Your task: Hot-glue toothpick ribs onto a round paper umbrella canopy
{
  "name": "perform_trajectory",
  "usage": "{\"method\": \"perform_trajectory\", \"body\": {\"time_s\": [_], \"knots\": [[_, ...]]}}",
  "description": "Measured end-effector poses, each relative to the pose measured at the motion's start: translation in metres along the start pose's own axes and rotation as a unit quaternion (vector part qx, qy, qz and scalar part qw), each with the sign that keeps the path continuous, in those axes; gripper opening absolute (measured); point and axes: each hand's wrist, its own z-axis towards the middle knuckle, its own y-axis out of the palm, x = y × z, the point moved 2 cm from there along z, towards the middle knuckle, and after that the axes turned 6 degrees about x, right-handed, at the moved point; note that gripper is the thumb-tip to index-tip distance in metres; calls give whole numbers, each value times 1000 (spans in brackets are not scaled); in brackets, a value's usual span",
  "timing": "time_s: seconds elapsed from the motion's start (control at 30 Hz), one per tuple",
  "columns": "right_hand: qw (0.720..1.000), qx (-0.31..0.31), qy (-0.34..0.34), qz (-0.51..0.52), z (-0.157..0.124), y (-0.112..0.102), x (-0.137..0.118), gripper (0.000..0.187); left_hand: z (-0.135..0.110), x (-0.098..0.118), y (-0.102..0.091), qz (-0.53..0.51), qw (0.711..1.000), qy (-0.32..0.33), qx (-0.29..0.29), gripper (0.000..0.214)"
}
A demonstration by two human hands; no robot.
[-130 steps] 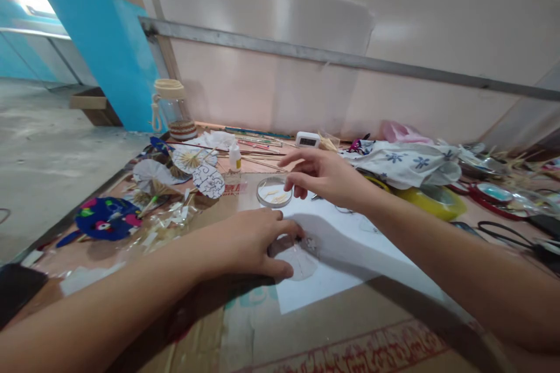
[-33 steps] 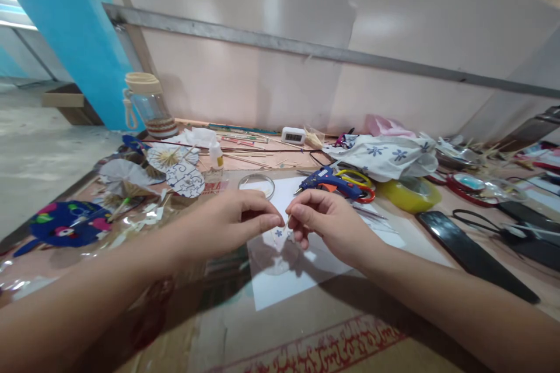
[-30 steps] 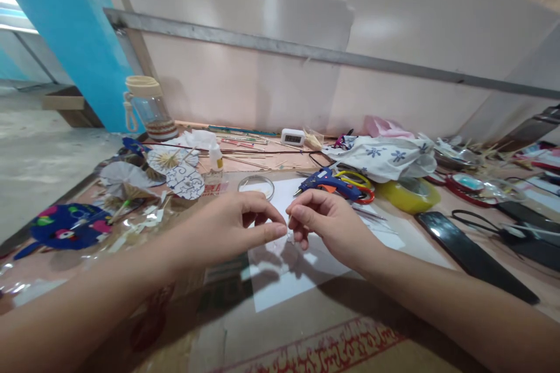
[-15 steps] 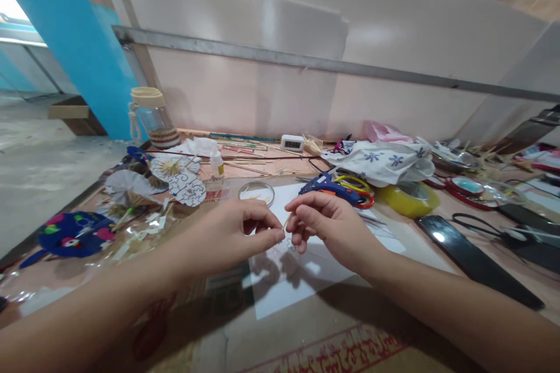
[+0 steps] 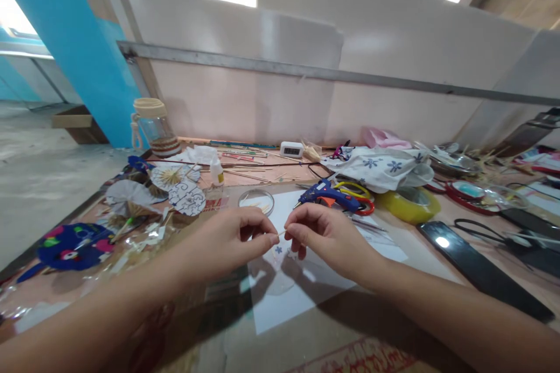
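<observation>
A short, thin pale stick [image 5: 282, 233] spans the small gap between my two hands. My left hand [image 5: 240, 236] pinches one end between thumb and fingers, and my right hand [image 5: 321, 239] pinches the other. Both are held above a white sheet of paper [image 5: 271, 312]. Below the fingertips, a small blue flower shape [image 5: 279, 250] and a faint round disc [image 5: 280, 282] lie on the sheet, partly in shadow. Just behind the left hand is a round shallow dish [image 5: 256, 193] with small pale pieces in it. A blue glue gun [image 5: 326, 191] rests behind the right hand.
Small paper fans [image 5: 187, 197] and a blue patterned round fan [image 5: 72, 246] crowd the left side. A glue bottle [image 5: 216, 170] and jar [image 5: 155, 128] stand behind. On the right are yellow tape [image 5: 411, 205], a phone [image 5: 481, 268], scissors [image 5: 359, 195] and flowered cloth [image 5: 380, 166].
The stick has turned from upright-slanted to nearly level, and the right hand now pinches its end, with fingers more closed. The camera view has tipped slightly upward.
</observation>
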Motion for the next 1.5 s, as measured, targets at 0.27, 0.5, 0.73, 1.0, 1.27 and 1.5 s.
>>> {"method": "perform_trajectory", "body": {"time_s": [0.27, 0.5, 0.73, 1.0, 1.27, 1.5], "knots": [[958, 14, -181, -223, -1, -2, -2, 11, -1, -1, 3, 32, 999, -9, 23, 30], [936, 24, -232, -264, -1, -5, 4, 16, 0, -1, 5, 13, 999, 5, 34, 29], [938, 53, -213, -269, 1, -12, -12, 15, -1, -3, -3, 42, 998, 13, 54, 31], [968, 65, -152, -190, 3, -21, -25, 16, 2, 3, -14, -54, 996, -69, 24, 43], [965, 36, -165, -199, -3, -7, -26, 14, -5, 10, -8, -51, 997, -53, -12, 46], [964, 46, -160, -208, -3, -9, -28, 13, -2, 7, -11, -91, 995, -36, 18, 46]]}}
